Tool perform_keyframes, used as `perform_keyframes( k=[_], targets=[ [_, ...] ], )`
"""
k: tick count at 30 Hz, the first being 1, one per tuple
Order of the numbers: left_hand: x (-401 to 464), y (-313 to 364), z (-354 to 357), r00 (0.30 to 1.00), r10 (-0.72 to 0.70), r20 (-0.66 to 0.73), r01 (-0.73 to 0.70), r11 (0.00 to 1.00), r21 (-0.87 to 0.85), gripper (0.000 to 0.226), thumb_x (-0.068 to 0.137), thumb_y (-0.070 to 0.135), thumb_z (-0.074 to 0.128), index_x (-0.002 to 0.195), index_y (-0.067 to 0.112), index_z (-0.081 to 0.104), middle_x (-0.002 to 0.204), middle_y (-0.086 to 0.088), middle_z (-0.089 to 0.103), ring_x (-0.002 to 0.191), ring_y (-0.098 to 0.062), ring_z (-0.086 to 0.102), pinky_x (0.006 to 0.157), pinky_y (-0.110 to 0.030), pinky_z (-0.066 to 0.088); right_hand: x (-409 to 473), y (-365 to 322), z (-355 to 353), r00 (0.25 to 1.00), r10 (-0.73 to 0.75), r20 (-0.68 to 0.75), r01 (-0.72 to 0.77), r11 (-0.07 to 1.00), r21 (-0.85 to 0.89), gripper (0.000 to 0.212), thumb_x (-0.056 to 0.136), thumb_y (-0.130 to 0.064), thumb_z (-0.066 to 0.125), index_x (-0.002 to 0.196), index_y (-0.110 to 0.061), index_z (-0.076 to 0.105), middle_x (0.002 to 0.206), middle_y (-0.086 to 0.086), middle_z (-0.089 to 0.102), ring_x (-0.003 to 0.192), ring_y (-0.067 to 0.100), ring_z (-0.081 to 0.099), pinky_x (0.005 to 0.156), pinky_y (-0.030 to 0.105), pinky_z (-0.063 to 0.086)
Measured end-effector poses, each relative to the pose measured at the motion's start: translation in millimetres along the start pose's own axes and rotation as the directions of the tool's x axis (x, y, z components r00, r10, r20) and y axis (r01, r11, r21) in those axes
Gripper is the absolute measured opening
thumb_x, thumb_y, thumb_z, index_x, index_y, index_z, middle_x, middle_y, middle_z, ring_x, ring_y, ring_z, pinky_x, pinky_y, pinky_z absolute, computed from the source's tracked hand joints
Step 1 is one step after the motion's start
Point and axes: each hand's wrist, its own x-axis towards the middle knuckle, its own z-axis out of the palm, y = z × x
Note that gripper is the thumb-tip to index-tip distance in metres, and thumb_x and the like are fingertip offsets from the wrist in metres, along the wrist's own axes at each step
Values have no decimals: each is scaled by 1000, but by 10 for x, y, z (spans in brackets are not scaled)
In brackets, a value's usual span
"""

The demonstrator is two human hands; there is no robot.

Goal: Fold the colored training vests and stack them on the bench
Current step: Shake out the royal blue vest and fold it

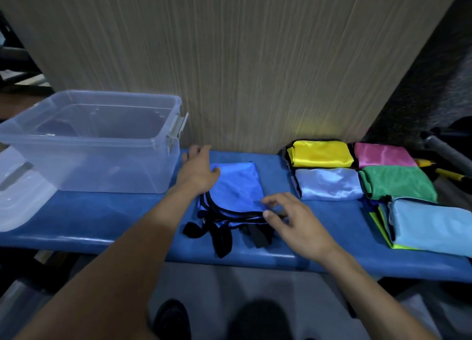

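Your blue vest (237, 184) lies partly folded at the middle of the blue bench (102, 217), its black-trimmed edge and black straps (222, 233) trailing toward the near rim. Your left hand (198, 172) rests on the vest's far left corner, fingers extended and relaxed, the thumb lying on the cloth; nothing is grasped. Your right hand (288, 218) sits at the vest's near right edge, fingers loosely curled with thumb and forefinger closing on the black trim; whether they actually pinch it cannot be told.

Just left of your left hand stands a clear plastic bin (89, 140), its wall close beside the vest and its grey latch (178, 127) facing the hand. A clear lid (20, 186) lies at the bench's far left end.

To the right, apart from the blue vest, folded vests sit in rows: yellow vest (321, 153), pink vest (383, 154), white vest (329, 184), green vest (398, 182), and nearest the front a light blue vest (431, 224) stacked on a lime one. A wood-grain panel (242, 58) backs the bench.
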Motion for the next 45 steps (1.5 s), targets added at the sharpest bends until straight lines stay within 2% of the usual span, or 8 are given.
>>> perform_keyframes(
  k=[2,5,9,16,22,31,36,45],
  targets=[
    [-115,122,-80,969,245,-27,-247,966,-76,34,94,23,68,128,18,62,129,-4,52,122,-19,52,101,-29,40,-92,-45,-19,996,-56,71,57,998,-23,36,93,-50,65,123,-29,62,111,-14,52,91,4,61,80,14,45],
    [-396,309,-84,842,449,300,-385,889,-249,16,96,26,68,109,19,72,104,6,69,90,4,63,86,-20,45,-206,-77,4,981,-116,156,152,958,-242,64,76,-71,65,129,-38,53,124,-18,42,103,4,56,86,28,50],
    [-621,287,80,699,508,503,-550,832,-75,30,95,40,66,122,27,68,112,9,66,107,-6,61,99,-31,48,-285,-29,225,984,-146,101,176,871,-460,50,81,-45,77,120,-32,50,128,-11,37,100,23,56,74,41,53],
    [-696,239,39,692,504,516,-585,811,-8,58,79,24,78,134,26,56,114,7,58,106,-10,53,95,-26,43,-167,61,301,961,23,-275,-8,999,53,15,91,-13,71,85,-19,59,79,-5,60,70,15,64,67,34,52],
    [-738,227,194,767,529,363,-587,807,64,32,87,28,68,117,30,59,102,9,61,99,-18,59,87,-43,50,-117,-68,273,912,353,-206,-170,785,596,14,99,-6,63,87,-9,56,84,8,62,70,28,76,67,35,61],
    [-721,267,229,768,544,336,-600,796,83,26,90,48,67,89,27,51,87,11,52,87,-15,56,80,-43,50,-128,-9,279,934,274,-230,-131,860,493,13,95,-5,65,91,-17,60,83,9,68,76,19,76,78,47,59],
    [-707,235,221,786,523,330,-557,830,11,24,93,45,63,99,22,65,93,8,63,90,-16,62,83,-42,51,-225,-110,375,985,75,-155,-16,936,352,55,81,-4,78,123,-32,55,108,-18,61,85,8,72,75,20,55],
    [-727,261,201,805,488,338,-523,852,16,20,94,38,68,99,19,70,96,6,65,93,-15,61,84,-38,48,-257,-145,519,969,66,-239,12,950,311,82,78,3,76,143,-36,45,119,-3,56,73,9,63,68,14,48]
  ],
)
